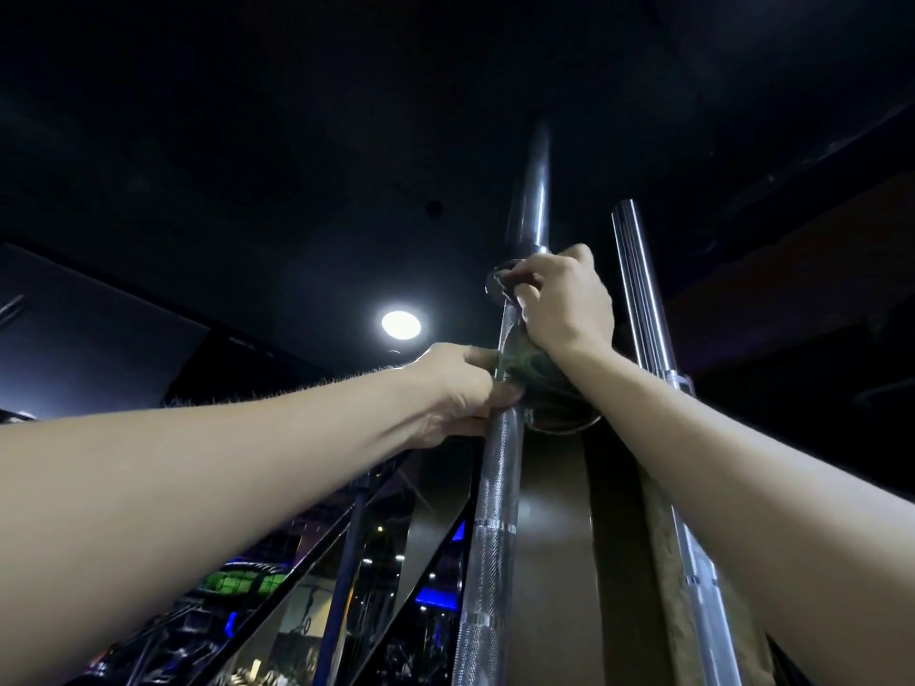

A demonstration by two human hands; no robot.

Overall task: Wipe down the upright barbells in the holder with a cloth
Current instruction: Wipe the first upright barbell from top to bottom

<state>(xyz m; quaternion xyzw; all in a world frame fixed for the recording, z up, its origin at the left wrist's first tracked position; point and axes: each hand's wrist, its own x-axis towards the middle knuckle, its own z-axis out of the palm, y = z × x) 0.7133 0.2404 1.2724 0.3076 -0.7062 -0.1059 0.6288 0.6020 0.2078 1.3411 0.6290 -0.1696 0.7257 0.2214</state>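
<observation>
I look up along a chrome barbell [495, 487] standing upright, its knurled shaft running to a collar and a smooth sleeve above. My left hand [455, 393] grips the shaft just under the cloth. My right hand [564, 299] is curled round a dark greenish cloth [525, 366], which is wrapped on the shaft right below the collar. A second upright barbell [643, 299] stands to the right, partly hidden by my right forearm. The holder is out of view.
A brown pillar or wall panel [554, 537] stands behind the bars. A round ceiling lamp [401, 324] glows under a black ceiling. Dark slanted frame bars [346, 561] and dim gym equipment lie low on the left.
</observation>
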